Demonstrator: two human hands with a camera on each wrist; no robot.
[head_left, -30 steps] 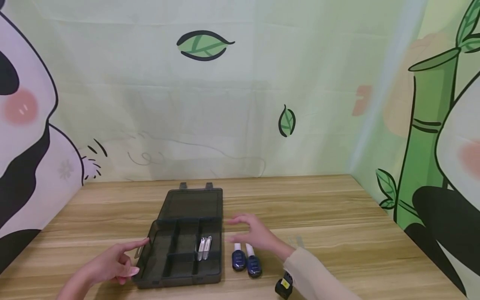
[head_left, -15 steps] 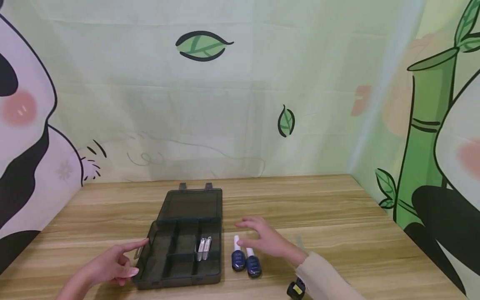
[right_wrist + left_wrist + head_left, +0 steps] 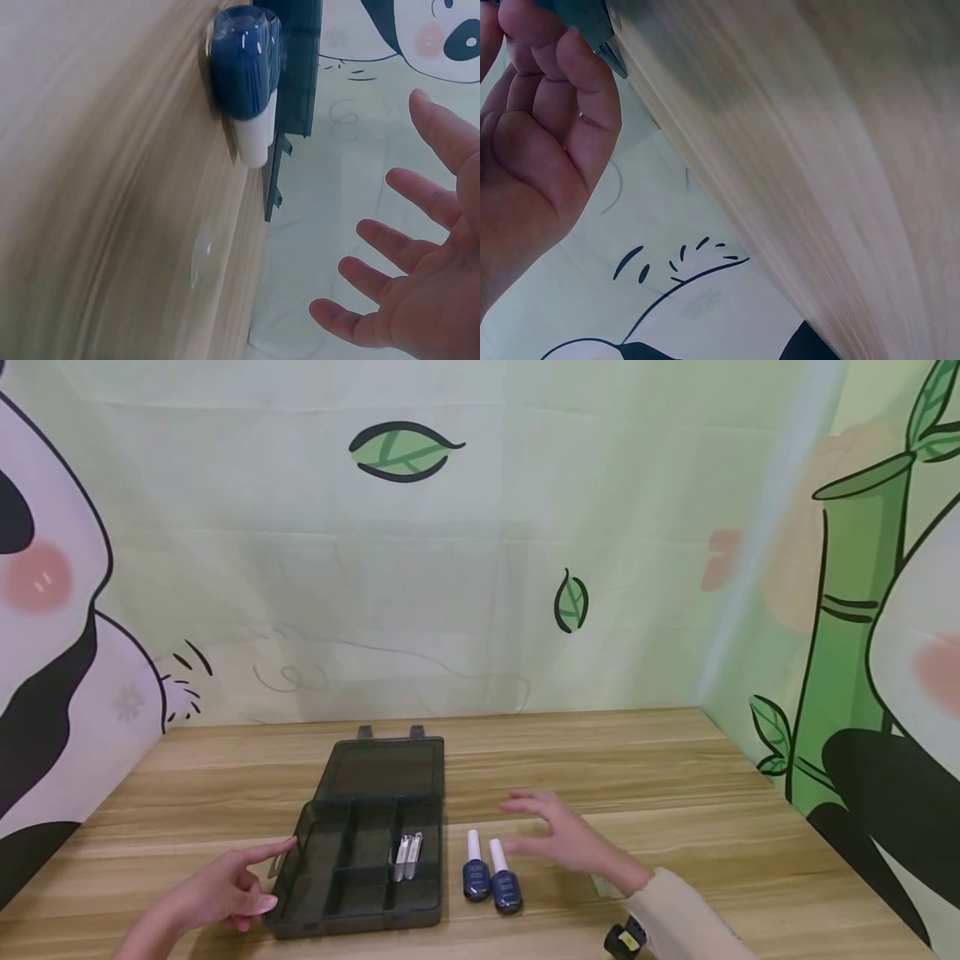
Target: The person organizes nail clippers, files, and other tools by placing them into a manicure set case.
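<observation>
Drifting rightward off bottles (image 3: 491, 877), seemingly: right hand (image 3: 573, 842)

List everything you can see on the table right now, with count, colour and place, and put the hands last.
Storage box: one, dark see-through grey, lid open and lying flat behind it, left of centre on the table.
Nail clippers: two, silver, side by side in a right-hand compartment of the box.
Bottles: two, dark blue with white caps, lying side by side just right of the box.
Table: one, light wood grain.
Backdrop: pale green with panda, leaf and bamboo drawings.
Left hand: forefinger touching the box's left edge.
Right hand: fingers spread, hovering right of the bottles, holding nothing.
</observation>
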